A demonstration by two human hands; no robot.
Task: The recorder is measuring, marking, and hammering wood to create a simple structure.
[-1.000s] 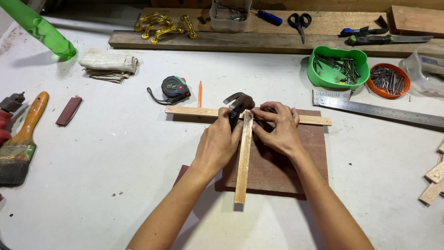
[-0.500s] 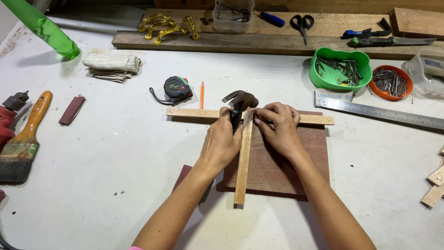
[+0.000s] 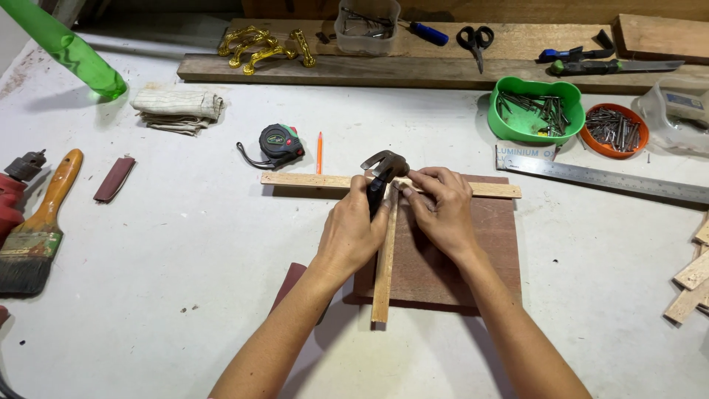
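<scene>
Hammer [image 3: 384,166] sits at the middle of the scene, its dark claw head resting over the joint where two light wooden strips meet in a T. Its handle runs down into the left hand [image 3: 353,233], which is closed around it just below the head. The right hand [image 3: 443,210] lies beside the hammer head, fingers curled and pinched together at the joint, pressing on the strips; whether a nail sits between the fingertips is too small to tell.

Relative to the hammer, the horizontal strip [image 3: 310,180] runs out to the left and right under the head, and the vertical strip [image 3: 384,277] runs from the head toward the person. Both strips lie on a reddish-brown board [image 3: 487,244], which spreads below and to the right of the hammer. A tape measure [image 3: 279,142] and an orange pencil [image 3: 320,151] lie just up and left of the hammer. A steel ruler [image 3: 613,179] lies to its right. Farther up and right stand a green tub of nails [image 3: 535,111] and an orange bowl of nails [image 3: 614,129]. A paintbrush [image 3: 40,229] lies far to the left of the hammer, and a folded cloth [image 3: 177,109] lies up and left.
</scene>
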